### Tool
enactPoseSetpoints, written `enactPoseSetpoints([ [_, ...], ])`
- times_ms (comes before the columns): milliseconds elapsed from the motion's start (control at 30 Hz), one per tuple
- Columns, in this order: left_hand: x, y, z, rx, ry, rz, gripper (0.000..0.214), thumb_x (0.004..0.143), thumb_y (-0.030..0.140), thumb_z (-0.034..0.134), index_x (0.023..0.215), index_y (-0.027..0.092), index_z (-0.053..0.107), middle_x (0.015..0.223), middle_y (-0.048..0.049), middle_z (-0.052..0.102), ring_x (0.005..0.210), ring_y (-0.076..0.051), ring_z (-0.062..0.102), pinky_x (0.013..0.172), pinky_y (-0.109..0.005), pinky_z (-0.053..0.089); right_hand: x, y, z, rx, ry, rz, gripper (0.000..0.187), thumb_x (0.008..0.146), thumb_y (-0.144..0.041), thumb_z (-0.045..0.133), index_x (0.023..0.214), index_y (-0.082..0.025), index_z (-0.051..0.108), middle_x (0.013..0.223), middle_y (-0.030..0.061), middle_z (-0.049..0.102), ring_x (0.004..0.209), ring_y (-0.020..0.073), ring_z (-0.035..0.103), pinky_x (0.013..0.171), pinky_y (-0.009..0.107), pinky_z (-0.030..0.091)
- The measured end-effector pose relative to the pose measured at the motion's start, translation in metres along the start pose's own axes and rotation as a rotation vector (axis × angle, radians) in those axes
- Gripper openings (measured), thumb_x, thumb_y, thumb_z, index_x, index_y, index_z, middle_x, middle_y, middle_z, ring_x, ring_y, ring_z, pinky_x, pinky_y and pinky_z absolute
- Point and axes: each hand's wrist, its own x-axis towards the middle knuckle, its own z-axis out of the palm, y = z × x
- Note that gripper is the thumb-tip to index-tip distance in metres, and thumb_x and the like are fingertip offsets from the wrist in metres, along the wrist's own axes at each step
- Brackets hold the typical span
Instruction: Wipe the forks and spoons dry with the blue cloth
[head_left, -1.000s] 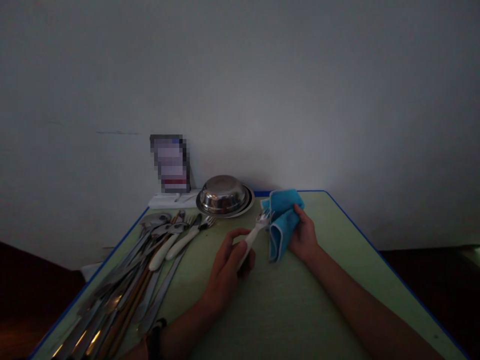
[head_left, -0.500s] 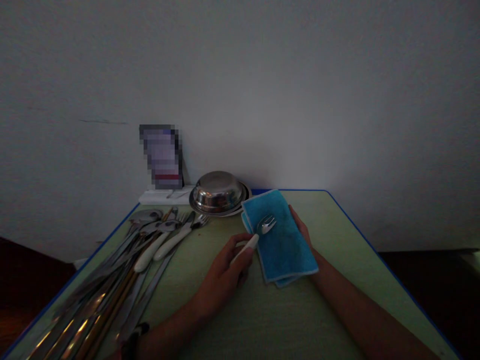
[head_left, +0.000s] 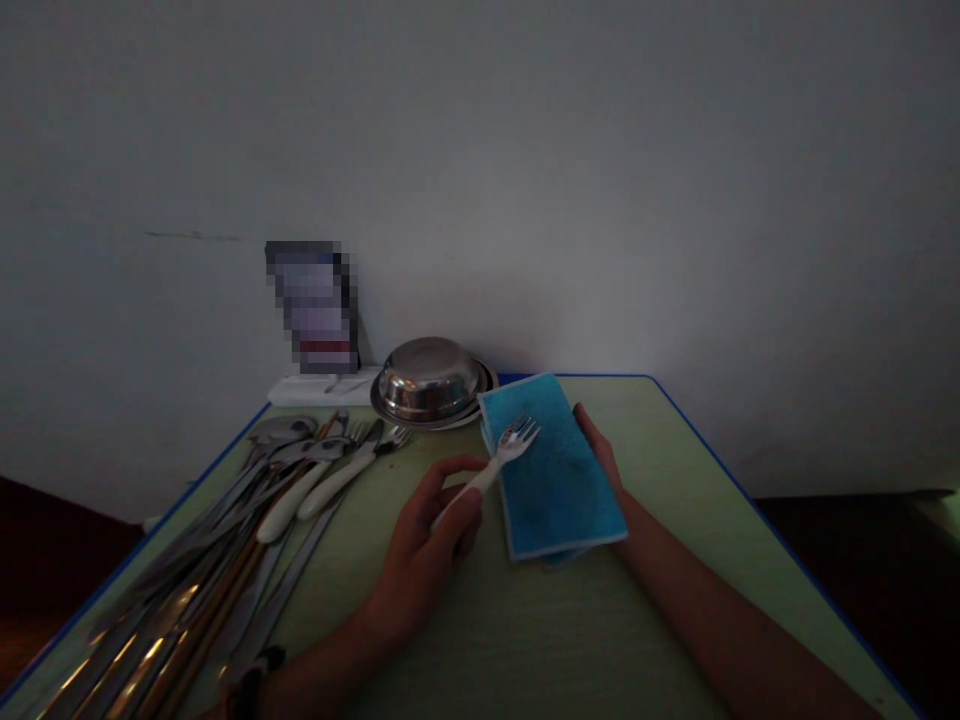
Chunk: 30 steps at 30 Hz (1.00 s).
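Over the green table (head_left: 465, 655), my left hand (head_left: 429, 535) pinches the fork (head_left: 504, 455) by its handle, head before the blue cloth (head_left: 561, 485). Right hand (head_left: 602, 452) behind cloth, closure hidden. Fork: probably light, stiff; handle suits gripping.

Fork (head_left: 491, 471) has a glossy metal head. Cloth (head_left: 559, 485) is matt. Bowl (head_left: 429, 376) at cloth's 10 o'clock is polished metal.

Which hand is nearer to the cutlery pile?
Left. The left hand, with a fork, is right of the pile; the right hand is farther right, partly behind the blue cloth.
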Motion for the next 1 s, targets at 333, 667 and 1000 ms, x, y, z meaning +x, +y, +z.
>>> enactPoseSetpoints([
  [333, -0.0022, 0.0022, 0.0017, 0.142, -0.081, -0.061, 0.029, 0.086, 0.036, 0.048, 0.108, 0.018, 0.048, 0.055, 0.0071, 0.041, 0.047, -0.007, 0.034, 0.043, -0.018, 0.026, 0.0046, 0.0007, 0.0014, -0.026, 0.254, -0.075, 0.025, 0.075, -0.035, 0.049, 0.083, -0.019, 0.066, 0.066, 0.0034, 0.070, 0.074, 0.0241, 0.067, 0.078, 0.040, 0.051],
  [667, -0.0009, 0.0003, 0.0017, 0.128, 0.002, -0.020, 0.036, 0.087, 0.038, 0.045, 0.117, 0.018, 0.046, 0.059, 0.0062, 0.043, 0.049, -0.008, 0.036, 0.044, -0.017, 0.029, -0.0006, -0.0021, 0.0038, 0.163, 0.201, -0.073, 0.042, 0.083, -0.039, 0.038, 0.106, -0.013, 0.061, 0.079, 0.0073, 0.072, 0.086, 0.0237, 0.066, 0.087, 0.042, 0.046],
  [1000, 0.0051, 0.0008, 0.0002, 0.339, 0.131, -0.007, 0.042, 0.084, 0.039, 0.046, 0.120, 0.018, 0.049, 0.067, 0.0021, 0.055, 0.054, -0.012, 0.047, 0.049, -0.020, 0.037, -0.0006, 0.0009, 0.0076, 0.041, 0.215, -0.106, 0.029, 0.078, -0.030, 0.043, 0.076, -0.014, 0.067, 0.066, 0.0076, 0.071, 0.075, 0.0243, 0.068, 0.080, 0.040, 0.050],
])
